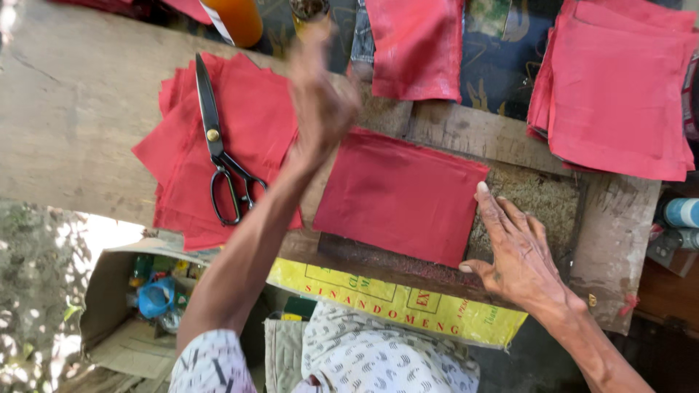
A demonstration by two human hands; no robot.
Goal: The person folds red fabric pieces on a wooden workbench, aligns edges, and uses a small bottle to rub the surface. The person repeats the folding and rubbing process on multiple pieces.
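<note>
A red square of cloth (400, 196) lies flat on a worn wooden board (524, 196). My right hand (517, 251) rests open on the board, its fingertips touching the cloth's right edge. My left hand (320, 98) is raised above the table beyond the cloth's upper left corner. It is blurred by motion, and nothing shows in it. Left of it, black scissors (218, 149) lie on a pile of red cloth pieces (255, 116).
A second stack of red cloth squares (619, 94) sits at the right, and another red piece (419, 44) at the top. An orange bottle (237, 18) and a jar (309, 9) stand at the far edge. Yellow sacking (393, 306) hangs below the board; an open cardboard box (116, 291) is lower left.
</note>
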